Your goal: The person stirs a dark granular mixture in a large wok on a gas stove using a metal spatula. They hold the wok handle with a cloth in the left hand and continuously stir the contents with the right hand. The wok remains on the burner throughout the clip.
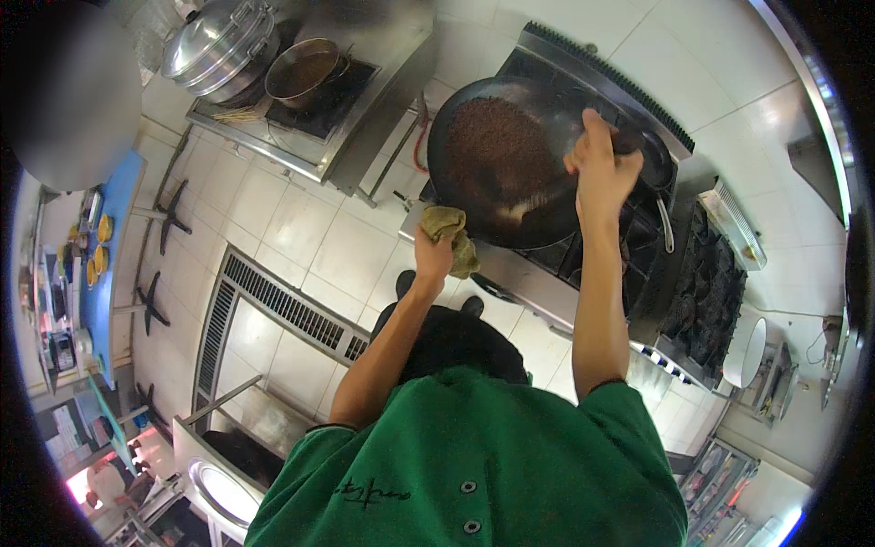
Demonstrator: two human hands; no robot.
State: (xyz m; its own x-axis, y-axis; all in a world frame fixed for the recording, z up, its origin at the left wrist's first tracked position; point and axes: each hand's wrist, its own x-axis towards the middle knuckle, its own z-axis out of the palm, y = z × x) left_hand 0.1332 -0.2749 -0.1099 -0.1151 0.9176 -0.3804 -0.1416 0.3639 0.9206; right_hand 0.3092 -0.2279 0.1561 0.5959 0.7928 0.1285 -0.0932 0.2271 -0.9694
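Observation:
A large dark wok [547, 212] sits on the gas range, tilted in view, with a heap of dark brown crumbly food [495, 140] in it. My left hand [434, 256] grips a folded olive-green cloth [444, 222] at the wok's near left rim; the cloth hides the part of the rim under it. Over the wok's right side is my right hand [603, 167], its fingers curled. Whether it holds a utensil cannot be told, as the fingers and blur hide what lies under it.
Beyond the wok's right side lies a dark pan or ladle with a metal handle [665, 225]. More burners [707, 294] stand at right. On the steel counter [307, 161] at upper left are a steamer pot [219, 51] and a strainer-like pot [304, 72]. A floor drain grate [294, 304] runs behind.

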